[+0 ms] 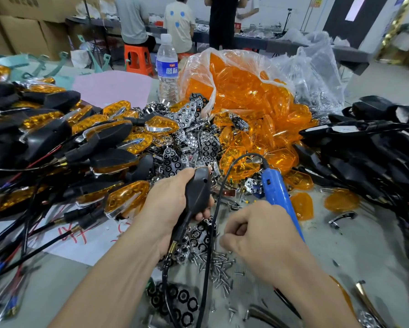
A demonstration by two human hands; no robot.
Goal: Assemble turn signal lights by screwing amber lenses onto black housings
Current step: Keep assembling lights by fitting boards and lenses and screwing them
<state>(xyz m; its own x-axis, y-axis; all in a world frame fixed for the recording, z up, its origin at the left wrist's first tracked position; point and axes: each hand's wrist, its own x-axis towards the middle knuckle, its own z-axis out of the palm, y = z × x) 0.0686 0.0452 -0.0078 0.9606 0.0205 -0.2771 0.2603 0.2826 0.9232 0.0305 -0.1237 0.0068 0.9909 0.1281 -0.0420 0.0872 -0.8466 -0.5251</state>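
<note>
Grips black housing in left hand at centre of frame, above the counter. Curls right hand over loose screws at lower centre; cannot tell whether clamped on blue screwdriver behind. Amid amber lenses, bagged at upper centre.

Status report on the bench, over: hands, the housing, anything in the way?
Left hand grips black housing. Right hand holds blue screwdriver, over loose screws. Black cord drapes between the hands.
</note>
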